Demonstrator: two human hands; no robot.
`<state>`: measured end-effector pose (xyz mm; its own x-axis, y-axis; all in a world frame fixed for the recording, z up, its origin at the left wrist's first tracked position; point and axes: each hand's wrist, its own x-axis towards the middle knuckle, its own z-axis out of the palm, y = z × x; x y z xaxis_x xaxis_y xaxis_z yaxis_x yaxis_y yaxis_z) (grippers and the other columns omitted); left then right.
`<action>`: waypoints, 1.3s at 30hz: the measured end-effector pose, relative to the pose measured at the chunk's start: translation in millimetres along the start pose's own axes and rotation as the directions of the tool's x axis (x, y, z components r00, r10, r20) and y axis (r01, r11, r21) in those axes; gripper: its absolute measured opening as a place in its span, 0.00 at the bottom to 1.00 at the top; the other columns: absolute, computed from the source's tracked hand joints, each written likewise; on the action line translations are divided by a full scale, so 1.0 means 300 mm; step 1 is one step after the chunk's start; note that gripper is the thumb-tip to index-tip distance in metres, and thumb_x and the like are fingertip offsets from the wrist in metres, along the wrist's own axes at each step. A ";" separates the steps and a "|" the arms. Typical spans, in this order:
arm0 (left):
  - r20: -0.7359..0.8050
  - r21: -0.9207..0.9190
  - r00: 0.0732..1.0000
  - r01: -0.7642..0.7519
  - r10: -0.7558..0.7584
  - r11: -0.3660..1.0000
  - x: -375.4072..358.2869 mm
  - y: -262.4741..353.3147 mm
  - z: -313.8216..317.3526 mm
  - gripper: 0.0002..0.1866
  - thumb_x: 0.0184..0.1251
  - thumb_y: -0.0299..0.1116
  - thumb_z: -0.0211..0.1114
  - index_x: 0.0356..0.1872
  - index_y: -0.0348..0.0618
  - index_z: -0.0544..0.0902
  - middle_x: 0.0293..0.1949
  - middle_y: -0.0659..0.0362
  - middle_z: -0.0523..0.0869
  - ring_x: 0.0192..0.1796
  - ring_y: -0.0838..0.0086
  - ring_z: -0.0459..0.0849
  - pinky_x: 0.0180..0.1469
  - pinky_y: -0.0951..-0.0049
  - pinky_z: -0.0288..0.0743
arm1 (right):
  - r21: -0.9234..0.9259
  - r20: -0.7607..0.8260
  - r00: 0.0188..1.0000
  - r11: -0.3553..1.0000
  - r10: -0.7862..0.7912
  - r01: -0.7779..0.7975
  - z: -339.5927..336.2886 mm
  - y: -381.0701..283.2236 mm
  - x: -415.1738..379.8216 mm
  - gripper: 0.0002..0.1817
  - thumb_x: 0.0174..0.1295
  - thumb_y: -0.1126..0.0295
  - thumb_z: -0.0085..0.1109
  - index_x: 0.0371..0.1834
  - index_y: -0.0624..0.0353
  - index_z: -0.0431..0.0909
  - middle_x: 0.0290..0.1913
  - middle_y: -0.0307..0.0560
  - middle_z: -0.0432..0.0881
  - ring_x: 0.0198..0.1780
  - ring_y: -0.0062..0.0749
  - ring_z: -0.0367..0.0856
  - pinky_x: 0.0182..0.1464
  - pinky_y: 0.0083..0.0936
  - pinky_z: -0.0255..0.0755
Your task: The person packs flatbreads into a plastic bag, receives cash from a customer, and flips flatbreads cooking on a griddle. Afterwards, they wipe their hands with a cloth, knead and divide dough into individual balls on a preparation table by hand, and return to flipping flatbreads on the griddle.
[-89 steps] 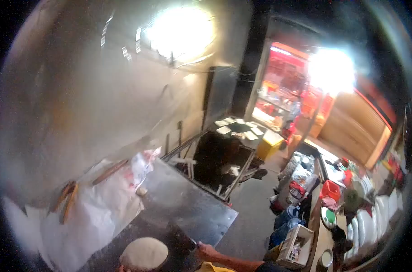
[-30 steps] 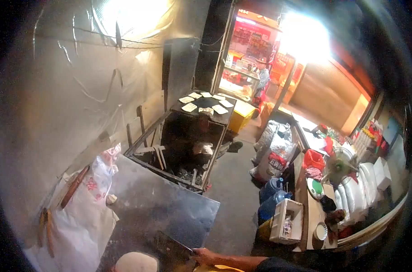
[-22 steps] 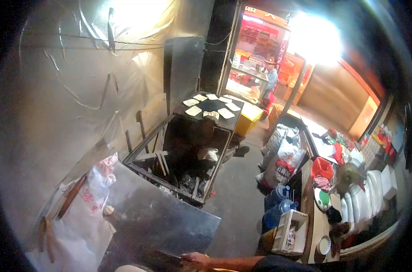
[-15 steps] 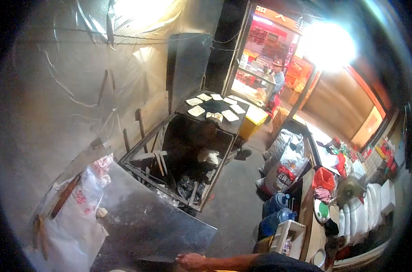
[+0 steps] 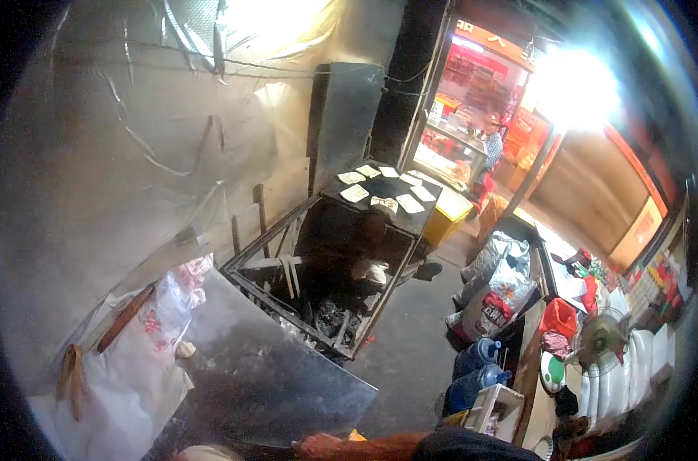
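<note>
My right hand (image 5: pixel 324 446) is at the bottom edge, low over the near side of the grey metal worktop (image 5: pixel 287 384). Its fingers look curled, and a dark strip lies just left of them; whether the hand grips it, I cannot make out. A pale rounded shape (image 5: pixel 204 454), partly cut off by the frame, sits further left. My left hand cannot be made out. On the worktop's left side lies a white plastic sack with red print (image 5: pixel 153 330), with a small pale lump (image 5: pixel 186 349) beside it.
Beyond the worktop, several flat pale breads (image 5: pixel 355 194) lie on a dark griddle (image 5: pixel 376 184) above an open metal frame (image 5: pixel 341 261). Blue water bottles (image 5: pixel 483 378), stuffed sacks (image 5: pixel 495 284) and a fan (image 5: pixel 603 342) stand right. A person (image 5: pixel 490 142) is in the background.
The view has shifted, so the surroundings appear further right. My right hand has moved slightly lower in view, and more of the pale rounded shape shows at the bottom edge.
</note>
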<state>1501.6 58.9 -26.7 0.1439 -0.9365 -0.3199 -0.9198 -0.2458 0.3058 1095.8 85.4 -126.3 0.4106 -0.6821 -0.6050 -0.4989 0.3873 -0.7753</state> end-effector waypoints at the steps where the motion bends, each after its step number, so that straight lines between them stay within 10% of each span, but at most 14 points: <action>1: 0.003 0.002 1.000 -0.006 0.006 1.000 -0.009 0.000 0.017 0.28 0.76 0.50 0.51 0.71 0.50 0.67 0.67 0.48 0.72 0.67 0.49 0.70 0.67 0.45 0.64 | 0.013 -0.004 0.999 0.999 0.037 -0.037 0.012 -0.021 -0.016 0.22 0.67 0.51 0.44 0.36 0.58 0.80 0.35 0.56 0.80 0.39 0.49 0.75 0.45 0.45 0.70; 4: -0.276 0.259 0.935 -0.152 0.224 0.954 -0.107 0.144 0.025 0.26 0.74 0.48 0.54 0.70 0.53 0.70 0.61 0.47 0.77 0.64 0.50 0.74 0.65 0.45 0.66 | 0.026 -0.024 0.984 0.984 0.176 -0.176 0.026 -0.074 -0.057 0.34 0.70 0.42 0.32 0.43 0.62 0.81 0.41 0.61 0.81 0.47 0.53 0.78 0.50 0.47 0.70; 8: -0.278 0.008 0.954 -0.117 0.115 0.993 -0.045 0.044 0.160 0.36 0.57 0.44 0.69 0.68 0.49 0.69 0.72 0.51 0.66 0.75 0.48 0.58 0.74 0.43 0.48 | -0.462 -0.121 0.926 0.806 0.356 -0.370 -0.031 -0.124 -0.074 0.46 0.71 0.32 0.19 0.45 0.63 0.82 0.43 0.64 0.83 0.48 0.58 0.81 0.50 0.54 0.70; 9: -0.237 -0.014 0.963 -0.139 0.132 0.990 -0.121 0.178 -0.027 0.35 0.59 0.46 0.68 0.69 0.51 0.69 0.73 0.53 0.65 0.74 0.53 0.59 0.75 0.44 0.45 | -0.334 -0.142 0.885 0.820 0.444 -0.465 -0.051 -0.303 -0.131 0.43 0.72 0.36 0.21 0.46 0.64 0.80 0.37 0.65 0.83 0.42 0.61 0.82 0.46 0.56 0.71; 12: -0.540 -0.114 0.841 -0.038 -0.029 0.993 -0.172 -0.049 0.137 0.32 0.63 0.43 0.66 0.67 0.43 0.70 0.67 0.48 0.72 0.69 0.50 0.68 0.71 0.47 0.56 | -0.550 -0.032 0.998 0.832 0.059 -0.067 -0.047 -0.401 -0.158 0.22 0.74 0.55 0.37 0.42 0.65 0.73 0.25 0.63 0.80 0.30 0.64 0.80 0.29 0.51 0.72; 14: -0.541 -0.474 0.763 0.071 -0.354 0.877 -0.247 -0.233 0.356 0.32 0.69 0.47 0.61 0.69 0.41 0.67 0.67 0.46 0.71 0.68 0.46 0.68 0.69 0.48 0.61 | -0.247 0.017 0.934 0.903 -0.358 0.351 0.002 -0.496 -0.149 0.11 0.72 0.65 0.46 0.41 0.64 0.70 0.24 0.62 0.78 0.26 0.64 0.78 0.25 0.51 0.69; 17: -0.503 -0.243 0.739 0.376 -0.448 0.894 -0.383 -0.208 0.312 0.33 0.72 0.49 0.59 0.70 0.39 0.65 0.66 0.43 0.70 0.67 0.47 0.68 0.68 0.51 0.63 | -0.565 0.184 0.891 0.696 -0.416 0.442 0.065 -0.633 -0.077 0.09 0.68 0.71 0.50 0.46 0.66 0.68 0.24 0.64 0.77 0.26 0.64 0.78 0.24 0.51 0.70; 19: -0.339 -0.927 0.763 -0.173 -0.550 0.332 -0.414 -0.120 0.253 0.37 0.71 0.52 0.59 0.71 0.35 0.63 0.66 0.40 0.69 0.68 0.47 0.68 0.70 0.52 0.61 | -0.661 0.399 0.732 0.380 -0.552 0.647 0.126 -0.666 -0.002 0.11 0.67 0.73 0.51 0.50 0.66 0.67 0.25 0.64 0.78 0.27 0.62 0.79 0.24 0.49 0.71; 23: -0.209 -0.965 0.691 -0.029 -0.692 0.262 -0.260 -0.151 0.421 0.40 0.70 0.53 0.60 0.71 0.32 0.61 0.66 0.39 0.69 0.67 0.48 0.68 0.70 0.50 0.58 | -0.717 0.457 0.760 0.314 -0.462 0.622 0.233 -0.836 0.031 0.14 0.71 0.67 0.48 0.54 0.63 0.66 0.33 0.59 0.82 0.25 0.55 0.81 0.22 0.48 0.71; 28: -0.588 -0.539 0.545 0.286 -0.598 0.792 -0.177 -0.095 0.451 0.43 0.63 0.53 0.66 0.68 0.28 0.63 0.61 0.35 0.71 0.63 0.44 0.70 0.67 0.48 0.59 | -0.782 0.518 0.789 0.190 -0.330 0.593 0.324 -0.914 0.111 0.08 0.67 0.73 0.48 0.46 0.63 0.65 0.28 0.59 0.80 0.27 0.59 0.82 0.27 0.50 0.76; 32: -0.385 -0.729 0.668 0.203 -0.637 0.653 -0.137 -0.134 0.417 0.40 0.58 0.49 0.70 0.63 0.28 0.67 0.55 0.35 0.74 0.60 0.42 0.72 0.61 0.47 0.64 | -0.840 0.469 0.866 0.217 -0.170 0.498 0.416 -0.968 0.156 0.10 0.66 0.73 0.48 0.47 0.64 0.64 0.32 0.59 0.82 0.29 0.59 0.83 0.31 0.50 0.78; 35: -0.536 -0.745 0.604 -0.009 -0.590 0.667 -0.171 -0.153 0.351 0.36 0.55 0.45 0.72 0.59 0.33 0.69 0.52 0.39 0.75 0.56 0.45 0.75 0.56 0.50 0.67 | -0.811 0.531 0.826 0.171 -0.188 0.560 0.489 -0.898 0.237 0.15 0.63 0.73 0.51 0.51 0.66 0.63 0.37 0.62 0.81 0.33 0.60 0.83 0.34 0.50 0.78; 36: -0.471 -0.788 0.736 -0.103 -0.486 0.608 -0.219 -0.165 0.191 0.33 0.57 0.43 0.72 0.58 0.35 0.70 0.51 0.41 0.76 0.56 0.48 0.76 0.55 0.52 0.69 | -0.809 0.533 0.826 0.174 -0.183 0.561 0.512 -0.855 0.276 0.15 0.63 0.73 0.51 0.51 0.66 0.63 0.37 0.62 0.81 0.33 0.60 0.83 0.34 0.50 0.78; 39: -0.313 -0.899 0.809 -0.083 -0.498 0.430 -0.191 -0.136 0.203 0.31 0.60 0.40 0.70 0.60 0.37 0.69 0.54 0.46 0.77 0.58 0.56 0.75 0.58 0.56 0.69 | -0.687 0.515 0.688 0.234 -0.512 0.688 0.578 -0.805 0.340 0.29 0.57 0.74 0.55 0.62 0.70 0.61 0.40 0.65 0.79 0.35 0.59 0.83 0.35 0.47 0.79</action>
<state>1508.5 137.9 -75.4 0.6885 -0.7134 -0.1305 -0.0790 -0.2526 0.9643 1390.5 29.8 -32.3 0.9308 -0.3477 -0.1126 -0.3579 -0.8050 -0.4732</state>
